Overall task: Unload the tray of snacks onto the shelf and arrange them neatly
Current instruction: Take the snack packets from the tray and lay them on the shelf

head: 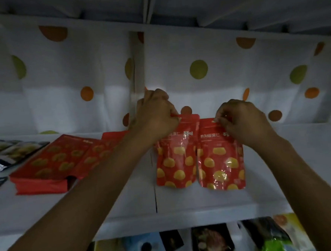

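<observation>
Two red snack pouches with yellow spots stand upright side by side on the white shelf [204, 202]. My left hand [156, 114] pinches the top edge of the left pouch [175, 159]. My right hand [241, 118] pinches the top edge of the right pouch [220, 160]. The two pouches touch along their sides. A stack of the same red pouches [52, 163] lies flat on the shelf to the left, partly hidden behind my left forearm. No tray shows in this view.
Dark snack packets [9, 152] lie at the shelf's far left. A white backing with orange and green dots [198, 69] closes the rear. A vertical divider [138, 68] stands behind my left hand. Mixed colourful packets [212, 240] fill the shelf below.
</observation>
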